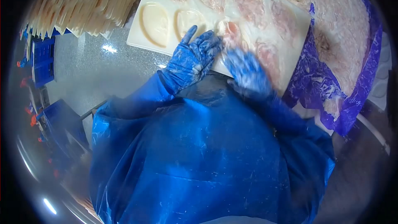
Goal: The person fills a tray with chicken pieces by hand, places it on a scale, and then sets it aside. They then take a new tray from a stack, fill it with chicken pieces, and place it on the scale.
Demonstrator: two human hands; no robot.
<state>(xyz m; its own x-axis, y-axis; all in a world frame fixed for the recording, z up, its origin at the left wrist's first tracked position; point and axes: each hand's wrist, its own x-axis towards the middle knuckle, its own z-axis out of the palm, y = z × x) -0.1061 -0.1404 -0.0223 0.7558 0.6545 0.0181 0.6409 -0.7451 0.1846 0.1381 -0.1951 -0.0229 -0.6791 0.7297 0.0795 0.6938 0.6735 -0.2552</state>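
A white moulded tray (137,37) with teardrop-shaped hollows lies in front of me. Several hollows hold pale pink raw meat (248,4); two at the left, including one hollow (155,25), show bare cream walls. My left hand (192,60), in a wet blue glove, rests palm down at the tray's near edge, one finger spread apart from the others. Its fingertips reach the side of a meat portion (232,33) in the near row. My right hand (248,72), also blue-gloved, is over the tray just below that portion, its fingers blurred by motion.
A purple plastic sheet (309,68) at the right borders a large mass of pale raw meat (342,20). Stacked thin trays (83,4) stand at the upper left beside a grey metal surface (103,64). Blue crates (43,62) are at the far left.
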